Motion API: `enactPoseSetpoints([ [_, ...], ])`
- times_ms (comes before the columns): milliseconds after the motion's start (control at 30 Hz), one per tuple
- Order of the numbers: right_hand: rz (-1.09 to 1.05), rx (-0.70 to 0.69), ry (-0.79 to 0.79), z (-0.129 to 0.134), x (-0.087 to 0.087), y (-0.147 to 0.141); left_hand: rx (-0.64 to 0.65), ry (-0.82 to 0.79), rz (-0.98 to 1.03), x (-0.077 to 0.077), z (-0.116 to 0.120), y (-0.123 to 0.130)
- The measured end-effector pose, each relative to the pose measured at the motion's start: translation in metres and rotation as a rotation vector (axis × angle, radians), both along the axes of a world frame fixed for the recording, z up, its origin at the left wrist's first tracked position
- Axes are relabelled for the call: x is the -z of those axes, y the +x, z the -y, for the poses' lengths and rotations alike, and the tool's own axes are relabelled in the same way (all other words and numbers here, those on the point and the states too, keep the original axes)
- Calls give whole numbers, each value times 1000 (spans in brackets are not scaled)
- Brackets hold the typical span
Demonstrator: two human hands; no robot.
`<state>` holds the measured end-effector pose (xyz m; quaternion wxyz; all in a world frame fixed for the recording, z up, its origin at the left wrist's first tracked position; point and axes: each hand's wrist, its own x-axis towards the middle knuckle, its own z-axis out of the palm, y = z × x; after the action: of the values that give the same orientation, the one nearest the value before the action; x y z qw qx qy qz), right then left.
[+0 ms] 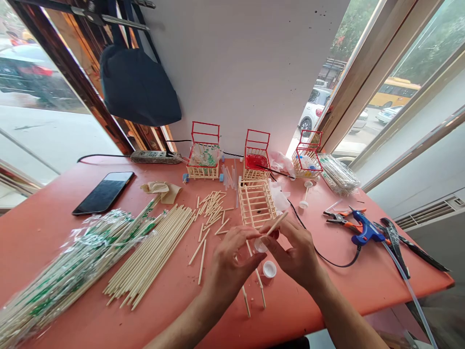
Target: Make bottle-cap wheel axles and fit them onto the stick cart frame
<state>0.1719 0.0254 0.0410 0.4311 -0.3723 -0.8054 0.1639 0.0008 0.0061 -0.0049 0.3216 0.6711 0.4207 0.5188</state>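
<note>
My left hand [229, 259] pinches a white bottle cap [260, 244] between thumb and fingers. My right hand [298, 249] grips a short wooden stick [277, 223], its lower end at the cap; whether the two are joined I cannot tell. Just beyond both hands lies a small slatted wooden frame [256, 203]. Below them, a second white cap [269, 269] rests on the table beside two thin sticks [259, 278] that run out from under my hands.
On the red table [174, 320] lie stick bundles [148, 254], cut pieces [212, 208] and a phone [104, 193] at left. Several small wooden carts [204, 170] line the back. A blue glue gun [366, 230] and pliers [337, 218] are at right, a black cord [327, 261] near my right hand.
</note>
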Motion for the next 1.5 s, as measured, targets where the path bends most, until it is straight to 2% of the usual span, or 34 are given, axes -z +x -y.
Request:
enactPoseSetpoints([
  [467,35,17,9,-1,2,1,-8,-15,18,0,0,1],
  [667,-25,60,-18,-1,3,3,1,-48,22,2,-2,-1],
  [933,-365,119,-249,-5,9,9,17,-114,65,2,-1,-2],
  [1167,-486,96,-374,-11,13,4,35,-172,180,6,-6,-3],
  [1300,-595,76,-495,-17,21,3,-10,-114,176,3,-6,-4],
  [1500,-633,67,-588,-17,27,3,-122,74,16,-4,-3,-8],
])
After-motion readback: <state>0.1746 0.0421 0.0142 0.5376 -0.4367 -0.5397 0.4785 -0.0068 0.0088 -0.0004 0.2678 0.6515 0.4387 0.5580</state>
